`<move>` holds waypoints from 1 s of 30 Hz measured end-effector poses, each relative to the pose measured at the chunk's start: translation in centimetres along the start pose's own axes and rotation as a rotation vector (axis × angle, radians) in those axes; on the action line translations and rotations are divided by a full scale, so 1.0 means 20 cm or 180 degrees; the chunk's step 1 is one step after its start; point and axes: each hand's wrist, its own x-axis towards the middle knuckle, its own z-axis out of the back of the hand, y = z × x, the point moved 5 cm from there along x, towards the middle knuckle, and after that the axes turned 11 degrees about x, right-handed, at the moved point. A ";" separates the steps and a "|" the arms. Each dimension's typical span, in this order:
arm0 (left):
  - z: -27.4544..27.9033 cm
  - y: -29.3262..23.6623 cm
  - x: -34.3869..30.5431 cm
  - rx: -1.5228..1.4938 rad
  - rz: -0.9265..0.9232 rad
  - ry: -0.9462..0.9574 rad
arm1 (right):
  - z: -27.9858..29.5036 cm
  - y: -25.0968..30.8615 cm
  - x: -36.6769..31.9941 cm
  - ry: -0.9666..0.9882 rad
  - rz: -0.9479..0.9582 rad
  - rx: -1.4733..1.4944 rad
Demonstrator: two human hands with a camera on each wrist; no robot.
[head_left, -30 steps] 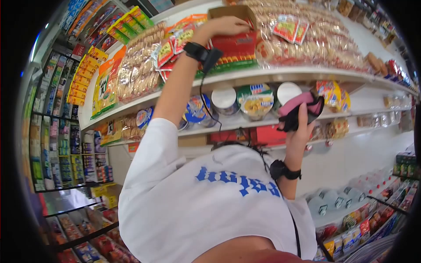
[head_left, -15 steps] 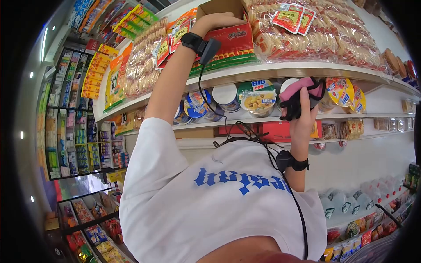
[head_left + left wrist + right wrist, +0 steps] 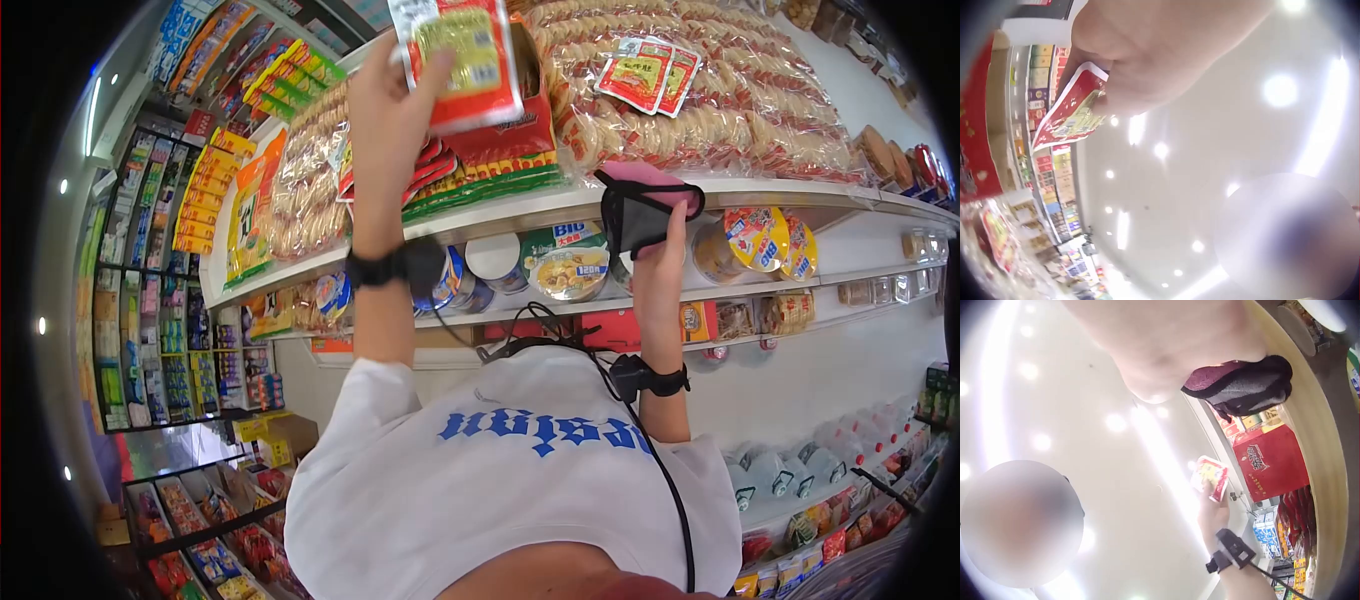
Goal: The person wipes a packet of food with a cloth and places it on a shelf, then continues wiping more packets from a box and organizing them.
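My left hand (image 3: 385, 140) pinches a flat red-and-white snack packet (image 3: 490, 50), its thumb across the front. The left wrist view shows the same packet (image 3: 1075, 115) jutting out from under the hand. Just behind it, partly hidden, a red cardboard box (image 3: 535, 135) stands open on the upper shelf. My right hand (image 3: 658, 290) holds a pink-and-black cloth pouch (image 3: 640, 210) in front of the shelf edge, thumb upright against it. In the right wrist view the pouch (image 3: 1247, 387) overlaps the wooden-looking shelf edge.
Bagged round crackers (image 3: 700, 120) fill the upper shelf, with two loose snack packets (image 3: 635, 75) on top. Instant noodle tubs (image 3: 570, 265) line the shelf below. A cable (image 3: 660, 470) runs down the white shirt. Large bottles (image 3: 800, 470) stand low at right.
My left hand has come out of the red box, drawn back and left, bringing up a snack packet. My right hand has shifted slightly left and turned the pouch.
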 end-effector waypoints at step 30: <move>0.43 0.48 -0.85 -0.2341 0.0328 0.0778 | -1.36 -0.36 -0.45 0.1479 0.0911 -0.2767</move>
